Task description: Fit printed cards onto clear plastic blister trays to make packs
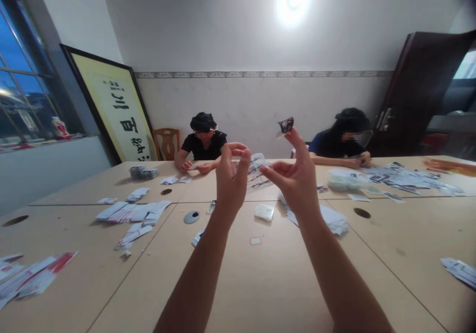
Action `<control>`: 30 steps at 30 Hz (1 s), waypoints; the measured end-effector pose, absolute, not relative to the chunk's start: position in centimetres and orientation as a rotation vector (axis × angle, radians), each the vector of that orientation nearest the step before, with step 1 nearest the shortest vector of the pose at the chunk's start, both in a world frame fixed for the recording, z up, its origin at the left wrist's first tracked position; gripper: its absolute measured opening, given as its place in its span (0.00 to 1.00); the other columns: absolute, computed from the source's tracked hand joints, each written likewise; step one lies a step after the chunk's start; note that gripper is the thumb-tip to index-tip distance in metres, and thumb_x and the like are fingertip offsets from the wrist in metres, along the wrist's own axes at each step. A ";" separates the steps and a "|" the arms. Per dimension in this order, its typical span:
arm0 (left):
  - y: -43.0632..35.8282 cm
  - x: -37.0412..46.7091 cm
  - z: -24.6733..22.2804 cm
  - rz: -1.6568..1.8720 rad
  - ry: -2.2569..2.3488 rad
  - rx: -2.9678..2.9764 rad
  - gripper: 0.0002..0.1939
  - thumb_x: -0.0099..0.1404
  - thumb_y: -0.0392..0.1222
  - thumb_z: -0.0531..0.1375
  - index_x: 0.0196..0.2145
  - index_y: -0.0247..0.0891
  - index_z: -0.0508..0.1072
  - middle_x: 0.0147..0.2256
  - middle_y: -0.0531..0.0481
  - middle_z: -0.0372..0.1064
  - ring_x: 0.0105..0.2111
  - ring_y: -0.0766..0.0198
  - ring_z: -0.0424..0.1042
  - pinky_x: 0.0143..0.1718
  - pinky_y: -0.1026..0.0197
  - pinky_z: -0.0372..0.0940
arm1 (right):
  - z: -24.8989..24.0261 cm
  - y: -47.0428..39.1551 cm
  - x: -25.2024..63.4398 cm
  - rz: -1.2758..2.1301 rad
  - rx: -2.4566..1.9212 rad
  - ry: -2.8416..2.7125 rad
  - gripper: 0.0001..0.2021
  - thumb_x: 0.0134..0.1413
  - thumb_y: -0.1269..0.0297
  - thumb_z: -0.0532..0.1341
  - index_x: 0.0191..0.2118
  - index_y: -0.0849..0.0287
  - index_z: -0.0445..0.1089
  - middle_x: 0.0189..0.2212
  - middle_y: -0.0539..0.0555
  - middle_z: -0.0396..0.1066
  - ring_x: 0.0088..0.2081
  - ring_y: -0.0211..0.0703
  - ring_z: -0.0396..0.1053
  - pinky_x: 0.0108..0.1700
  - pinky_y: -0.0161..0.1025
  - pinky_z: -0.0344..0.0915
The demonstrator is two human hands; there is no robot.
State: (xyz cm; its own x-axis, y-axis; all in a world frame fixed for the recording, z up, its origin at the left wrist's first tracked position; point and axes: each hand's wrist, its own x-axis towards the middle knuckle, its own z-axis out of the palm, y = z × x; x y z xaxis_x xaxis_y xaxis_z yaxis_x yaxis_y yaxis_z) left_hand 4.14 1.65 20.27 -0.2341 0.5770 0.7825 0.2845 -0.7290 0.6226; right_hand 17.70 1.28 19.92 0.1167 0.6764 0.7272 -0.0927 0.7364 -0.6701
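Both my hands are raised above the table with a clear plastic piece (257, 163), like a small sleeve or bag, between them. My left hand (233, 174) pinches its left side between thumb and fingers. My right hand (295, 176) grips the right side with the thumb and bent fingers, while its index finger points up. On that index fingertip sits a small black printed piece (286, 125) with a clear edge, seemingly stuck there. Dark lines show on or through the plastic; I cannot tell which. Below lies a stack of clear plastic pieces (264, 212).
Paper cards (130, 212) lie in piles at left, with more (332, 220) beyond my right forearm. A large heap of cards (401, 178) covers the far right. Two people sit across the table (256, 283). Round cable holes (362, 213) break its surface.
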 end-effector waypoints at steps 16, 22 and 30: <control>-0.8 3.2 21.6 1.552 1.002 2.296 0.16 0.60 0.49 0.70 0.41 0.43 0.70 0.47 0.47 0.74 0.52 0.54 0.73 0.59 0.45 0.65 | 20.4 1.7 18.0 0.667 -0.443 -1.133 0.39 0.51 0.54 0.68 0.67 0.43 0.54 0.69 0.58 0.49 0.47 0.48 0.77 0.50 0.45 0.76; -0.4 3.3 21.3 1.524 0.916 2.075 0.14 0.66 0.52 0.64 0.45 0.44 0.71 0.48 0.46 0.75 0.54 0.55 0.73 0.54 0.53 0.69 | 20.5 1.7 18.1 0.801 -0.448 -1.218 0.44 0.49 0.53 0.67 0.70 0.41 0.48 0.71 0.59 0.44 0.54 0.54 0.75 0.51 0.46 0.76; -1.2 4.0 21.5 1.649 1.069 2.398 0.10 0.71 0.49 0.60 0.39 0.41 0.77 0.41 0.49 0.80 0.42 0.58 0.77 0.47 0.53 0.69 | 20.0 2.9 17.8 0.783 -0.481 -1.226 0.49 0.46 0.50 0.70 0.71 0.40 0.45 0.70 0.61 0.42 0.52 0.52 0.75 0.50 0.46 0.76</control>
